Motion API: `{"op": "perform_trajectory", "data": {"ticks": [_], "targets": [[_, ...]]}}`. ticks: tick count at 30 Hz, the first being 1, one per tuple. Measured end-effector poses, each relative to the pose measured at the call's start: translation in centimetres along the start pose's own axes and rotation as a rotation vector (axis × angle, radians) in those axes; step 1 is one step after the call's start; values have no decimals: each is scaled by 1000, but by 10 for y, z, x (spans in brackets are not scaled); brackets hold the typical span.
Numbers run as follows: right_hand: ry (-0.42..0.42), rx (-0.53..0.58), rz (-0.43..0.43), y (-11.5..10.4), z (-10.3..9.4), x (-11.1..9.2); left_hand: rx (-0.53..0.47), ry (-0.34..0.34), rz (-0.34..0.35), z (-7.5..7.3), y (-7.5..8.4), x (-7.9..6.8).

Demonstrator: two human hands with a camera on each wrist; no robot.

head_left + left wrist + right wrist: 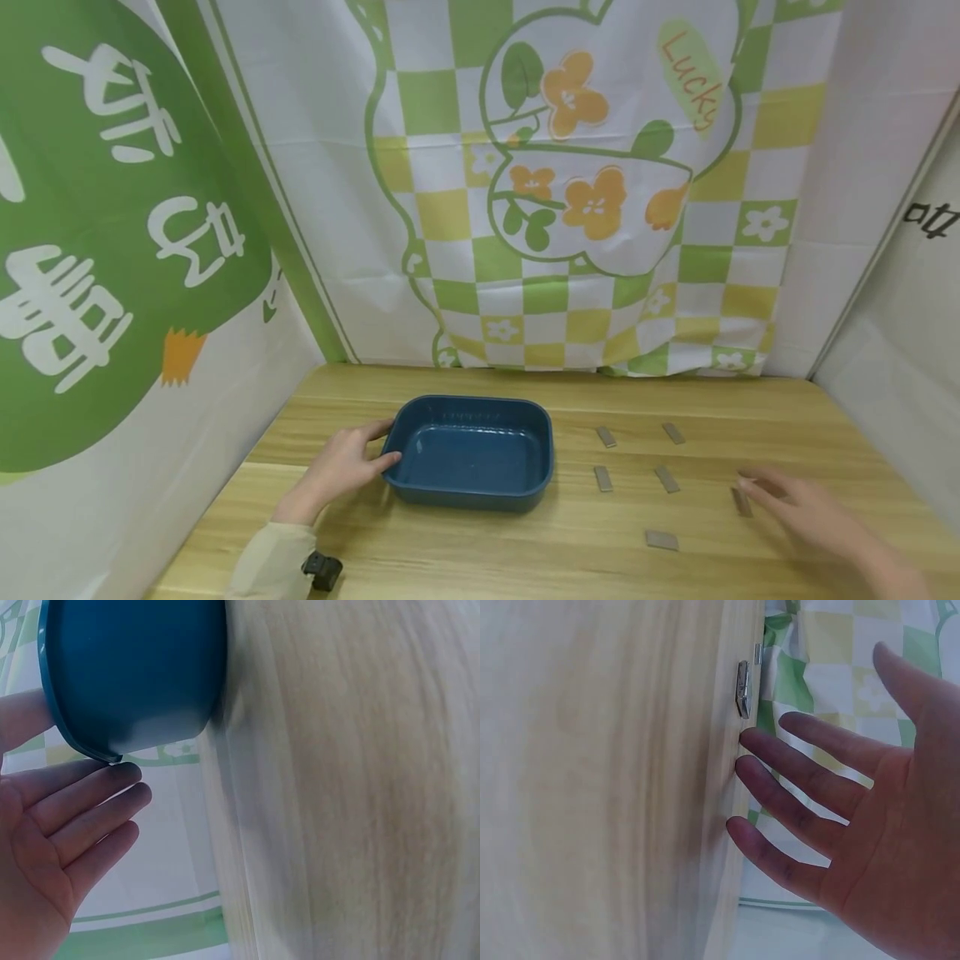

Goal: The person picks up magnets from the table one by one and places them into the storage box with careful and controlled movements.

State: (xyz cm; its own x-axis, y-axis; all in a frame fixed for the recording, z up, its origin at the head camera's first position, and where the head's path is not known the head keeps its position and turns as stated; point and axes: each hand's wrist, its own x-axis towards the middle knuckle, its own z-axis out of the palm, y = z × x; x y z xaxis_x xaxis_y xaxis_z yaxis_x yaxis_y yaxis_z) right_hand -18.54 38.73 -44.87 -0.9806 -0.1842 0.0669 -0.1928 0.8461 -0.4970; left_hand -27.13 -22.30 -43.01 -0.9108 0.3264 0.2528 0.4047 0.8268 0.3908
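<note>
Your left hand [341,467] grips the blue basin [472,462] at its left end, thumb over the rim, the other fingers nearly straight along the outside. The basin sits upright on the wooden table [465,558].

Your right hand [810,512] is well apart from the basin, off to its right. Its fingers are spread and released, reaching toward a small gray piece [741,502], the one farthest from the basin; from these angles you can't quite tell whether a fingertip touches it.

Five more flat gray pieces lie to the basin's right. Two are nearest its right wall, a rear one [606,437] and a front one [603,478]. Beyond them from the basin lie another rear one [673,432] and another front one [667,479]. The fifth [662,540] lies lower, nearer you than the basin's front edge.

Behind the basin hangs a checked cloth [600,300].
</note>
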Motion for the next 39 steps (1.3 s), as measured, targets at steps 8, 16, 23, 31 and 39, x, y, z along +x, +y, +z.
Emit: {"op": "perform_trajectory", "data": {"ticks": [8,16,23,31,39], "targets": [[5,4,-11,6,0,1,-1,-9,-4,-1,0,0],[-4,9,-20,10,-2,2,1,-19,-11,-1,0,0],[-32,30,-54,19,-1,5,10,-22,-12,-1,0,-1],[-7,50,-131,25,-1,6,6,-21,-18,-2,1,-1],[5,104,-215,34,0,8,3,-33,-27,-3,1,0]]}}
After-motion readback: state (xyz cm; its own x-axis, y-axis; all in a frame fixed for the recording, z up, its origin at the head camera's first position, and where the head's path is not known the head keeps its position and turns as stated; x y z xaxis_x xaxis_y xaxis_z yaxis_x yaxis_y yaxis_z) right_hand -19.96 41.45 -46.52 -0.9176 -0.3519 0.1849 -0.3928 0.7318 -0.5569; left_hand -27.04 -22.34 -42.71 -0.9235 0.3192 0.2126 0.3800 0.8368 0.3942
